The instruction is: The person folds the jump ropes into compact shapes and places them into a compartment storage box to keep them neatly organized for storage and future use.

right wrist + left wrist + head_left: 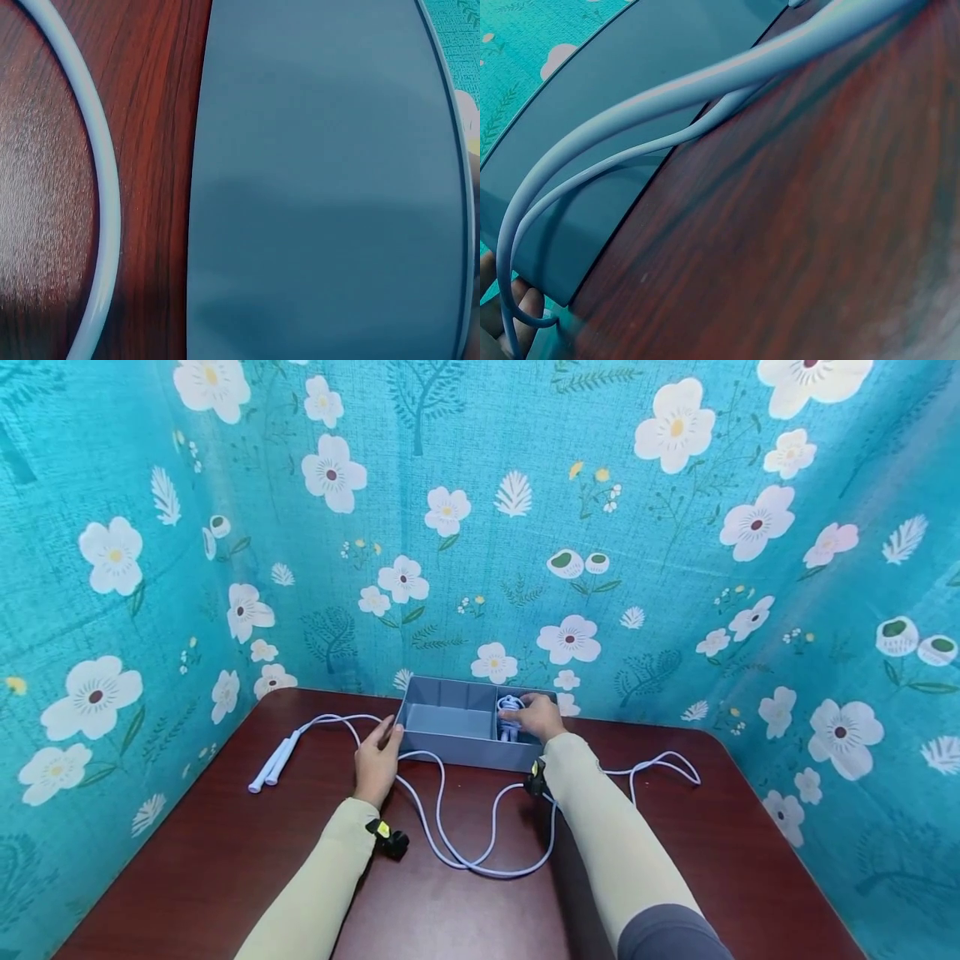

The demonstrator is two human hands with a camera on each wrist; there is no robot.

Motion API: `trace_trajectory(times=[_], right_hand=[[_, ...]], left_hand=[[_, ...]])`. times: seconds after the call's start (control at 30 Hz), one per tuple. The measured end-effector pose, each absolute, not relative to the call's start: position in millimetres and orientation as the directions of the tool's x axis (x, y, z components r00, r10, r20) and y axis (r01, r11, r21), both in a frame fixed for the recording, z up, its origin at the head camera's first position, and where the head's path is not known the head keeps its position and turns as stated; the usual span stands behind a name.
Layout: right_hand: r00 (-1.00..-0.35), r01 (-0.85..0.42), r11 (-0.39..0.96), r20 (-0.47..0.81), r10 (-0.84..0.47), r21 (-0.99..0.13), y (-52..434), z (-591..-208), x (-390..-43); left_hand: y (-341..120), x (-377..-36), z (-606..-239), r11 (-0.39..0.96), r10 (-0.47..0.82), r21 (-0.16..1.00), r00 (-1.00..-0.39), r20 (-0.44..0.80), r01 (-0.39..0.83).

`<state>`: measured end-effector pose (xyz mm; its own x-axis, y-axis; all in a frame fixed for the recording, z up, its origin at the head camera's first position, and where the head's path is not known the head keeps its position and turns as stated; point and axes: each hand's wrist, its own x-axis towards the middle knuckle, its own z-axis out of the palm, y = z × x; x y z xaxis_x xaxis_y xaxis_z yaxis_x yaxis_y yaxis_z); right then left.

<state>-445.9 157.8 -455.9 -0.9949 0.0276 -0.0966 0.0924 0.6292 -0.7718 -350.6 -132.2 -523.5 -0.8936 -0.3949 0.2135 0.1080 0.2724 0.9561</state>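
- Teal flowered curtain (465, 452) is hanging behind; dark table (450, 918) is standing before it.
- Grey box (450, 750) is sitting mid-way along the table's far edge.
- Right hand (542, 717): bent fingers apparently pinching a coiled cord (508, 732) in the box's right compartment; thumb hiding.
- Left hand (377, 768): fingers lying partly bent at the box's left end; cannot tell whether gripping.
- Loose cord (504, 874) is looping in front; pale handles (270, 766) are lying toward the table's far-left corner.
- Risk: slack passing by both wrists could be snagging a lifting arm, dragging the handles.
- Risk: a loose pinch could be letting the coil unwind.
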Motion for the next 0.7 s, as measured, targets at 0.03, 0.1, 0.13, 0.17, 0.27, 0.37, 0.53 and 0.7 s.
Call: trace_trajectory(times=[0.03, 0.1, 0.13, 0.17, 0.27, 0.37, 0.53, 0.7], right_hand=[[-0.994, 0.100, 0.637, -0.104, 0.032, -0.764, 156.6, -455.3, -446.0], [-0.992, 0.115, 0.655, -0.120, 0.037, -0.747, 155.0, -454.2, -447.0], [-0.991, 0.120, 0.660, -0.125, 0.040, -0.742, 154.4, -453.8, -447.8], [-0.990, 0.126, 0.662, -0.131, 0.043, -0.739, 153.9, -453.3, -448.4], [-0.987, 0.140, 0.670, -0.152, 0.041, -0.729, 153.3, -452.9, -449.9], [-0.983, 0.156, 0.676, -0.177, 0.038, -0.720, 153.3, -454.1, -450.6], [-0.980, 0.149, 0.707, -0.197, 0.014, -0.691, 152.0, -456.1, -453.4], [-0.983, 0.135, 0.750, -0.181, 0.021, -0.648, 149.3, -458.2, -456.8]], left_hand=[[-132.4, -350.7, -523.6, 0.271, -0.394, 0.956, -0.894, 0.215, 0.111], [-132.8, -351.0, -523.3, 0.271, -0.393, 0.956, -0.893, 0.217, 0.113], [-132.9, -351.2, -523.0, 0.271, -0.394, 0.956, -0.892, 0.220, 0.116], [-132.8, -351.7, -523.1, 0.273, -0.396, 0.955, -0.891, 0.221, 0.116], [-131.9, -352.6, -523.7, 0.282, -0.401, 0.953, -0.888, 0.225, 0.114], [-130.7, -352.7, -525.1, 0.281, -0.404, 0.953, -0.887, 0.222, 0.111], [-131.4, -352.5, -527.0, 0.278, -0.405, 0.955, -0.888, 0.218, 0.108], [-131.0, -353.1, -527.3, 0.278, -0.401, 0.953, -0.887, 0.228, 0.119]])
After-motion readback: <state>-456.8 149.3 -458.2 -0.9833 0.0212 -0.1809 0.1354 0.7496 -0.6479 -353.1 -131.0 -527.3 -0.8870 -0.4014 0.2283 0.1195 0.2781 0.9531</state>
